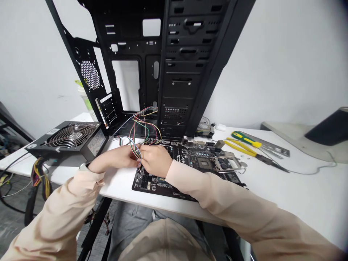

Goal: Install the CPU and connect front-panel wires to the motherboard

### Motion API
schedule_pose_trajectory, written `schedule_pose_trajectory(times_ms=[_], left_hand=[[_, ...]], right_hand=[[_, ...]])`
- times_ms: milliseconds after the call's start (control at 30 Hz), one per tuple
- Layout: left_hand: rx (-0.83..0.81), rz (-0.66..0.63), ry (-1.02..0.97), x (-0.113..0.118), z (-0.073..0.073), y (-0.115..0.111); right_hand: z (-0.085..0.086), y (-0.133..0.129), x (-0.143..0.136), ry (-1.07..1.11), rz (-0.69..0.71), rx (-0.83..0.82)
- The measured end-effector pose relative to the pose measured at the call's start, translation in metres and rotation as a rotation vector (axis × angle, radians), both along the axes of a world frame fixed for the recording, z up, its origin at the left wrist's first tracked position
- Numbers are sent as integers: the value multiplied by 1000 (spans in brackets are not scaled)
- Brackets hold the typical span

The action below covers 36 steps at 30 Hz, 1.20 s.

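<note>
Where thin coloured wires droop out of the black computer case, the left hand and right hand meet, fingers bunched closed around them; fingertips hidden, can't tell which strand each pinches. Motherboard lies flat on the white table near its front edge, hands over its left end. Case stands upright behind, open side facing the wearer. Power supply, fan grille up, sits at the table's left, cable bundle hanging off the edge. To the right: green-and-yellow screwdriver, yellow-handled pliers, slotted metal plate. Farther right, beige piece with a dark panel. Plain white wall behind, grey floor below.
</note>
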<state>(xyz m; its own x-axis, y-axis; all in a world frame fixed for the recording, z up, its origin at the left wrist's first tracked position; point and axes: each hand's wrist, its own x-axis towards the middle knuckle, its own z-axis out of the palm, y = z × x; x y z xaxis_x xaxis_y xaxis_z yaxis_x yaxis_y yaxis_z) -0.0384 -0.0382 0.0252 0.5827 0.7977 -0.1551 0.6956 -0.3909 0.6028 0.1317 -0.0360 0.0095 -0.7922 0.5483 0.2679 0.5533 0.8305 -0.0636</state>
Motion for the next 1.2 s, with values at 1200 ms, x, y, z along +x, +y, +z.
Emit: schedule_pose_trajectory(times_ms=[1200], left_hand=[[-12,-13,-50,0,-1,-3]], right_hand=[[7,-1,1,-56,21,47]])
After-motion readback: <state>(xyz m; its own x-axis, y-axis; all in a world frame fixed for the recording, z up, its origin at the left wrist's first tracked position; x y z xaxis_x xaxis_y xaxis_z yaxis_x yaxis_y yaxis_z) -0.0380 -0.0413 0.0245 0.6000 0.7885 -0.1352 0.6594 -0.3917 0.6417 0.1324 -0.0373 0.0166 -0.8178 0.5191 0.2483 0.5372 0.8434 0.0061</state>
